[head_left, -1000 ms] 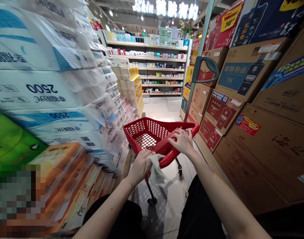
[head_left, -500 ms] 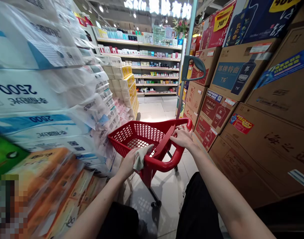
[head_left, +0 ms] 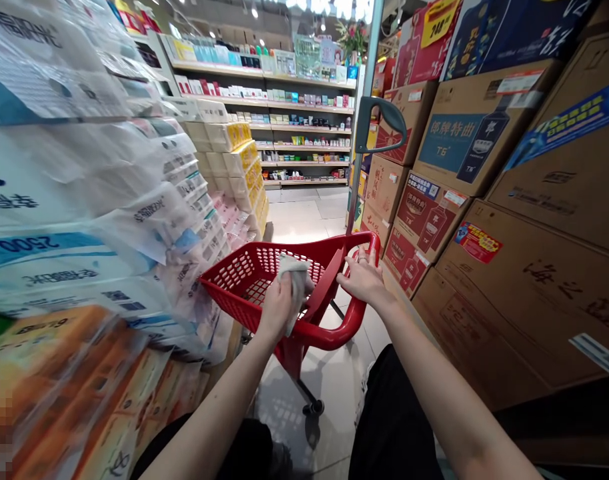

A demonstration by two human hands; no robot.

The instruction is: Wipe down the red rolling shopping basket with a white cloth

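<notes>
Head view is showing the left hand [head_left: 277, 303] closing its fingers around a pale cloth [head_left: 295, 283], bunching it against the near rim of a red basket [head_left: 234, 293]. The right hand [head_left: 365, 280] is lying over the basket's rim at about three o'clock from the cloth, fingers curled onto the red plastic, steadying it rather than clamping hard, as far as can be told.

The cloth is looking soft, limp and light; it is folding over the knuckles and hanging down, so a loose pinch would probably let it slide, and a full-palm bunch seems the surer hold. The basket is looking stiff, with thin mesh walls and a smooth, thick rim, likely light since nothing shows inside it; the rim and the red crossbar are the obvious places to take hold. It is standing on a wheeled frame, so it may roll under a push.

Stacked tissue packs [head_left: 84, 200] are crowding in at nine o'clock. Cardboard boxes [head_left: 534, 280] are rising at three o'clock. A grey handle [head_left: 384, 120] is standing at one o'clock.
</notes>
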